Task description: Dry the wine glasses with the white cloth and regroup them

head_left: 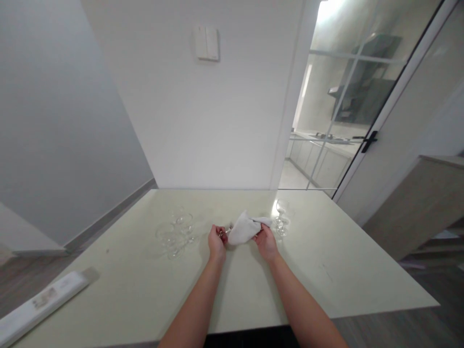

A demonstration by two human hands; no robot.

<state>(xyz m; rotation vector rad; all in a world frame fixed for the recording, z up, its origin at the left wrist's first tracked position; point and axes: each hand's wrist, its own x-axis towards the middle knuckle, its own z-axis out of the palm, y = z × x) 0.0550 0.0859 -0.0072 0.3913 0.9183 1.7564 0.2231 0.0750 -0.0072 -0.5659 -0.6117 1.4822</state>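
Note:
My left hand point(217, 240) is closed around a small clear glass point(229, 229), of which a shiny stem-like part shows between my fingers and the cloth. A white cloth point(243, 229) covers the rest of it. My right hand point(266, 241) grips the cloth from the right, fingers bent into its folds. Several clear stemmed glasses point(176, 231) form a group on the table left of my left hand. Just beyond my right hand are more clear glasses point(282, 222); their outlines are faint and I cannot tell how many.
The pale table point(319, 280) reaches to a white wall with a light switch point(207, 43). A long white box point(43, 300) lies at the front left edge. Back right stands a glass-paned door with a black handle point(369, 142). A wooden shelf unit point(416, 208) is at right.

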